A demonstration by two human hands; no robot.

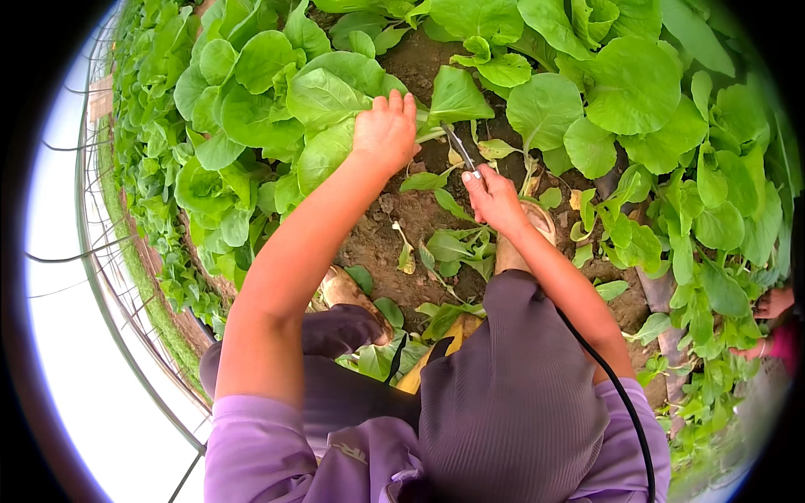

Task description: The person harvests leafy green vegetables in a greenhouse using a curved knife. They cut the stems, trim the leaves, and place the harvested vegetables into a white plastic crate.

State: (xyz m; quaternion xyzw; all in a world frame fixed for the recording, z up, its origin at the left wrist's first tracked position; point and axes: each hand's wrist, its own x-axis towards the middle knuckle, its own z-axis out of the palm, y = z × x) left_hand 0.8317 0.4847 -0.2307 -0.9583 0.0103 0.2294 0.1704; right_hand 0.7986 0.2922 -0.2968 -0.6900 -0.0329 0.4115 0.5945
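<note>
My left hand (387, 133) grips a leafy green plant (330, 97) around its stalks, with broad leaves spreading out to the left of the fingers. One more leaf (459, 97) of it sticks out to the right of the hand. In my right hand (494, 196) is a knife (461, 148) with a dark, narrow blade. Its tip points up and left, close to the pale stalks (434, 133) at the plant's base. Whether the blade touches them I cannot tell.
Loose leaves (462, 248), some yellowed, lie on brown soil (402, 229) between my shoes. Dense leafy greens (635, 94) grow ahead and on both sides. Another person's hands (773, 303) show at the right edge. A black cable (619, 377) runs along my right arm.
</note>
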